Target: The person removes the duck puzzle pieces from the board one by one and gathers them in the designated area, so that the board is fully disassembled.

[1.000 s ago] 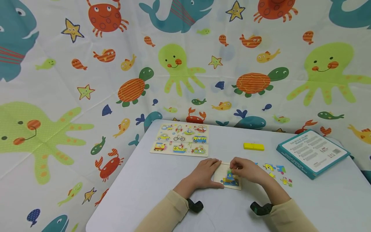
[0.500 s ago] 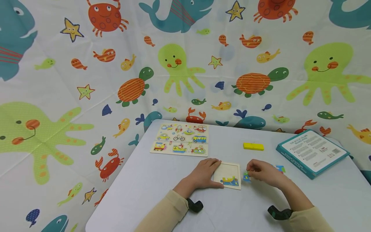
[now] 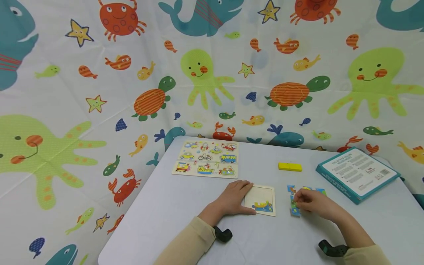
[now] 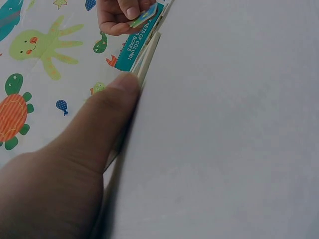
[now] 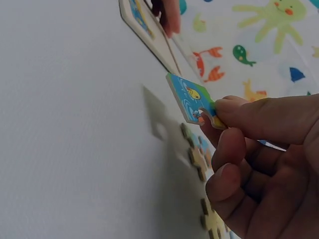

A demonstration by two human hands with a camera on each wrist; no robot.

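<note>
My left hand (image 3: 233,198) rests along the left side of a square wooden puzzle tray (image 3: 260,193), thumb (image 4: 107,114) straight at its near corner and fingers at the far one. Inside the tray, joined blue and yellow pieces (image 3: 265,207) fill the near edge. To the right, my right hand (image 3: 313,201) pinches a jigsaw piece (image 5: 187,94) between thumb and fingertips. This piece is blue and green with a yellow duck, tilted above the table. Loose jigsaw pieces (image 5: 199,154) lie behind and below that hand, which partly hides them in the head view.
At the back left lies a wooden vehicle puzzle board (image 3: 205,158). A yellow block (image 3: 289,167) sits at the back middle, and a teal box with a white label (image 3: 359,175) at the back right. A cloth printed with sea animals (image 3: 212,92) hangs behind the white table.
My right hand has moved right, from over the tray to beside the loose pieces, carrying the jigsaw piece along. The left hand and tray have stayed put.
</note>
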